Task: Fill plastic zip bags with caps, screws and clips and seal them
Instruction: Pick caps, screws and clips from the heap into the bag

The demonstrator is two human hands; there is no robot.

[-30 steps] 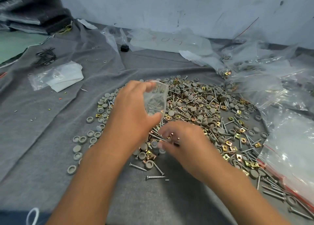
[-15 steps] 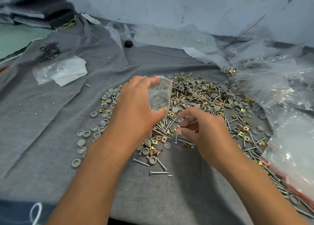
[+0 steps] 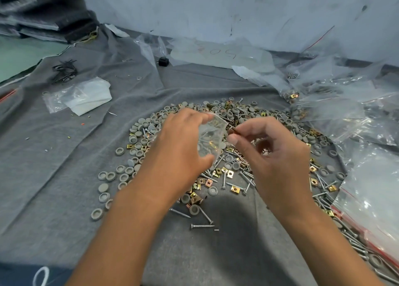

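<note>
A small clear zip bag [image 3: 210, 139] is held up above the heap of parts, its mouth turned toward the right, with a few screws and a brass-coloured clip visible through the plastic. The left hand [image 3: 181, 147] has its grip clamped on the bag, fingers over the top edge and thumb under the bottom corner. Just beside the bag's mouth, the right hand [image 3: 278, 156] pinches a small thin part between thumb and forefinger; the piece is too small and blurred to tell whether it is a screw or a clip. The other fingers of that hand are curled in.

Under both hands lies the pile: grey round caps [image 3: 121, 173] spread along its left rim, square brass clips [image 3: 235, 189] scattered through the middle, and silver screws [image 3: 201, 226] lying loose toward the near edge and the right. All of it rests on a wrinkled grey cloth [image 3: 64, 167] that covers the worktop.

On the right, large clear plastic bags [image 3: 345, 113] lie crumpled, one near the front with a red zip strip. On the far left sit a stack of small empty zip bags [image 3: 82, 95] and a heap of dark nails [image 3: 64, 70]. A small black object [image 3: 163, 61] lies near the pale wall [image 3: 216, 9].
</note>
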